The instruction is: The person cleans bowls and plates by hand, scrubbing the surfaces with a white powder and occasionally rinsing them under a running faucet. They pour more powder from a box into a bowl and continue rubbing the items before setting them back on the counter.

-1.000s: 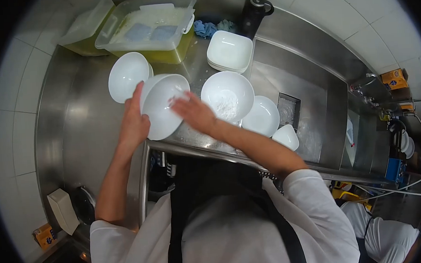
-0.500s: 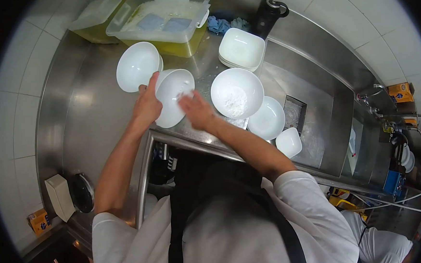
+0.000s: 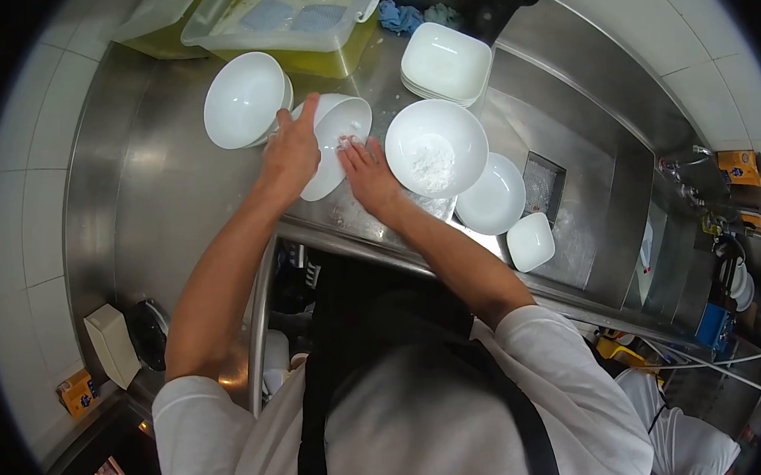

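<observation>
My left hand (image 3: 293, 156) grips the left rim of a tilted white bowl (image 3: 330, 132), thumb and fingers around its edge. White powder clings to the fingertips of my right hand (image 3: 368, 173), which lie spread against the inside of that same bowl. Just right of my right hand stands another white bowl (image 3: 436, 147) with a heap of white powder (image 3: 433, 166) in it. On the left, stacked white bowls (image 3: 244, 100) sit tilted on the steel counter (image 3: 186, 188).
Behind are a clear tub of yellowish liquid (image 3: 317, 54), blue cloths (image 3: 400, 17), a black bottle (image 3: 495, 8) and stacked square dishes (image 3: 446, 59). A shallow bowl (image 3: 489, 194) and small square bowl (image 3: 531, 241) stand at right. Someone's white-clad leg (image 3: 688, 423) shows lower right.
The view has shifted slightly. My hands and the tilted bowl have moved up and to the right, and my right hand, blurred before, now rests with its fingertips inside the bowl.
</observation>
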`<state>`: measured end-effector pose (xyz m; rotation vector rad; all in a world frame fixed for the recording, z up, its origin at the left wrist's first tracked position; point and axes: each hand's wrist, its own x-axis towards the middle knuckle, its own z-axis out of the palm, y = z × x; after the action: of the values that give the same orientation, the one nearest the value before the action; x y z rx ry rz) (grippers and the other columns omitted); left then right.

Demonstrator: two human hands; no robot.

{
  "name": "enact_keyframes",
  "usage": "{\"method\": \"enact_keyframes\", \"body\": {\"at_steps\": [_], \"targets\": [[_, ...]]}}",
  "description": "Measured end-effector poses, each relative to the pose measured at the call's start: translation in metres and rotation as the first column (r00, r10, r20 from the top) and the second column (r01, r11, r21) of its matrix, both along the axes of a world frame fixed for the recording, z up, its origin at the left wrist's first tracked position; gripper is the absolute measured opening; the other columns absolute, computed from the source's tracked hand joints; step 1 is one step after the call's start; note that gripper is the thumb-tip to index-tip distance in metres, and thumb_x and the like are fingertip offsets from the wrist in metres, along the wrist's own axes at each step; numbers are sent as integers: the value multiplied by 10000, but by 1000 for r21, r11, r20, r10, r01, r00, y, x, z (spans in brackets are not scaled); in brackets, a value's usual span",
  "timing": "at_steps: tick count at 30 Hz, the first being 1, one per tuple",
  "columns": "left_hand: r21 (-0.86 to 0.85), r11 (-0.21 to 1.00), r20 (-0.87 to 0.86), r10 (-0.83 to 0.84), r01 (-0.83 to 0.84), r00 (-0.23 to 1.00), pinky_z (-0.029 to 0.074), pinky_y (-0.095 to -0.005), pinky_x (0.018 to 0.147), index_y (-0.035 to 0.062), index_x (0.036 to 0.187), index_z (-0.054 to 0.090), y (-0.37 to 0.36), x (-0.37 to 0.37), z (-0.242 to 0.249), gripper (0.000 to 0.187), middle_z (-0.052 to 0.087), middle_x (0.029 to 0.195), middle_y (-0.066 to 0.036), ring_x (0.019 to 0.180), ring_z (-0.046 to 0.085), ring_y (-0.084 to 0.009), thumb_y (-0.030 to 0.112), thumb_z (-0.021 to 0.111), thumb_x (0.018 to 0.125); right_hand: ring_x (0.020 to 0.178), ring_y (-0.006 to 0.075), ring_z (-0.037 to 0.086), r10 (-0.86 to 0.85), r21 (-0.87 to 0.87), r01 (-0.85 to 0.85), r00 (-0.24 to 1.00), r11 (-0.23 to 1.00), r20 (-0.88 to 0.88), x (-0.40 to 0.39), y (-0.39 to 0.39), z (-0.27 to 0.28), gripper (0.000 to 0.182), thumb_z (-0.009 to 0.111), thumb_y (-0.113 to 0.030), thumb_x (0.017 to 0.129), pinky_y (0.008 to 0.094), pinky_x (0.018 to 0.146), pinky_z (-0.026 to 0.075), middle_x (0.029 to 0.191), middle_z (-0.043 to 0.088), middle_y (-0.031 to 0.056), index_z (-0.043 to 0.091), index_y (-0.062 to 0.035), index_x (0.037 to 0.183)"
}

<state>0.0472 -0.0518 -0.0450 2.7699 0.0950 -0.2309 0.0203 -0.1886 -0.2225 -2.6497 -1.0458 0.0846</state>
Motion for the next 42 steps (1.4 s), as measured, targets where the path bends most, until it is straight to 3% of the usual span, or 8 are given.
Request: {"method": "enact_keyframes", "body": {"at_steps": [7, 11, 18, 28, 30, 38, 40, 42], "targets": [[66, 998, -8, 0, 0, 1000, 524, -572, 906, 184, 1505, 389, 3, 13, -3, 707, 496, 1281, -306, 1079, 606, -544, -30, 575, 857, 1386, 387, 455, 285, 587, 102, 800, 803, -528, -11, -27, 97, 661, 495, 37, 778, 452, 1189, 311, 1472, 514, 213, 499, -27, 1436], [87, 996, -32, -15, 18, 999, 527, -560, 914, 193, 1499, 395, -1, 18, 2, 671, 506, 1277, -292, 1097, 611, -520, 3, 570, 880, 1081, 387, 648, -408, 148, 444, 886, 884, -221, 20, -120, 101, 339, 601, -95, 833, 492, 987, 503, 1186, 674, 214, 705, -3, 1143], [111, 993, -160, -16, 34, 987, 518, -545, 963, 207, 1512, 364, -4, 29, 14, 669, 510, 1301, -272, 1121, 613, -501, 34, 568, 900, 1061, 358, 644, -290, -251, 231, 928, 940, -232, 34, -151, 60, 242, 575, -59, 868, 466, 901, 547, 1051, 689, 162, 739, -55, 1045], [134, 988, -195, 100, -75, 976, 561, -537, 903, 217, 1550, 327, 7, 21, 9, 768, 528, 1318, -279, 1177, 578, -517, -16, 517, 843, 925, 398, 690, -254, 460, 568, 774, 682, -579, 1, -92, 132, 256, 577, 10, 896, 453, 861, 539, 1086, 693, 248, 722, -11, 1105], [147, 988, -139, 66, -45, 988, 540, -548, 925, 208, 1546, 333, 7, 16, 6, 763, 544, 1297, -281, 1173, 579, -518, -9, 524, 839, 1097, 402, 653, 90, 720, 220, 927, 659, -365, -10, -54, 106, 337, 559, 75, 834, 410, 1002, 499, 1160, 675, 261, 667, 62, 1153], [172, 984, 32, -62, 55, 998, 552, -563, 855, 146, 1466, 437, -4, 8, -5, 524, 564, 1219, -307, 993, 663, -504, 53, 449, 950, 1498, 395, 257, 15, 70, 9, 943, 998, -333, -28, 1, 57, 880, 617, -108, 793, 450, 1198, 267, 1614, 270, 221, 204, 39, 1556], [161, 984, 28, -81, 76, 996, 551, -567, 851, 142, 1461, 440, 1, 13, -4, 522, 565, 1216, -307, 983, 662, -508, 51, 454, 947, 1547, 313, 178, 448, 543, 373, 315, 752, -837, -30, 12, 112, 959, 610, -47, 763, 524, 1241, 97, 1647, 223, 194, 159, -64, 1609], [150, 984, 11, -103, 100, 995, 549, -572, 847, 139, 1457, 443, 9, 17, -7, 520, 567, 1212, -307, 973, 662, -512, 49, 459, 945, 1552, 287, 178, 555, 614, 476, 277, 629, -784, -34, 4, 104, 980, 619, -76, 774, 556, 1235, 89, 1653, 217, 196, 126, -86, 1620]]}}
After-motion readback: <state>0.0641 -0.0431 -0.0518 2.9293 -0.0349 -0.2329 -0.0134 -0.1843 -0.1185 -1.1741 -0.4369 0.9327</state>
